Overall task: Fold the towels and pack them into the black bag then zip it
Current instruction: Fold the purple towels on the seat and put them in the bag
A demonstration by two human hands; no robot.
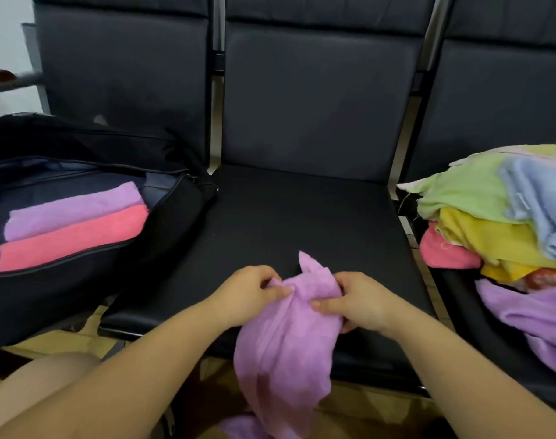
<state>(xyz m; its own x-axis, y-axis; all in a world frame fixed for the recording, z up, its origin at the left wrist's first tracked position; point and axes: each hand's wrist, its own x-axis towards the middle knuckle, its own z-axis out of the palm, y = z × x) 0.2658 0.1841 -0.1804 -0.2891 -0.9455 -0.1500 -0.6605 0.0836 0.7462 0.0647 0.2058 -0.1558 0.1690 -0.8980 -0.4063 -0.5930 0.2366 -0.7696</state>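
Three black seats (pixel 302 217) stand in one row. One open black bag (pixel 89 280) on the left seat holds two folded towels (pixel 74 226). A loose towel pile (pixel 504 223) lies right. The left hand (pixel 248 293) and right hand (pixel 355 302) pinch one purple towel (pixel 283 343) at the near edge of the middle seat, fingers clamped on it.

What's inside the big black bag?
Inside the open black fabric bag lie two folded towels side by side: a lilac towel and a coral-pink towel. Anything beneath them is covered and cannot be seen.

Towel pile (pixel 507 223) cut off at right edge.
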